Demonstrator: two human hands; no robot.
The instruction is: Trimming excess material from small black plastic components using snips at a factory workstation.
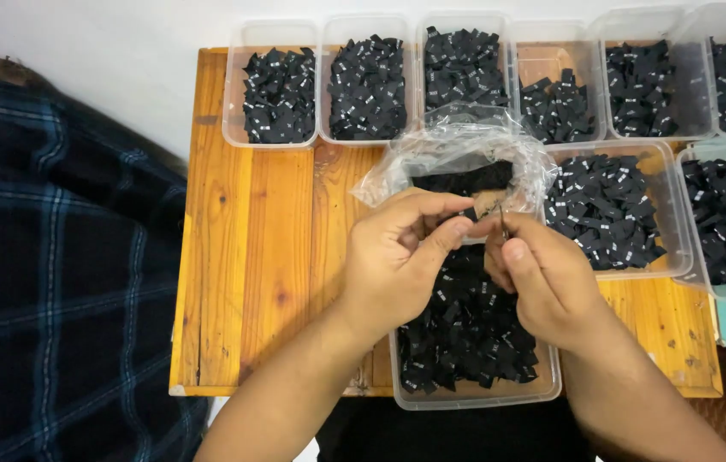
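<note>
My left hand (397, 257) and my right hand (542, 278) meet above a clear plastic tub (474, 395) full of small black fabric labels (465, 329). Between thumbs and fingertips both hands pinch one small black label (481, 216); it is mostly hidden by the fingers. Right behind the hands lies a crumpled clear plastic bag (457, 154) with more black labels inside.
Several clear tubs of black labels line the back of the wooden table (251, 257), from the far-left tub (277, 85) to the right edge, and another tub (615, 210) sits right of the bag. A dark plaid cloth (55, 274) lies to the left.
</note>
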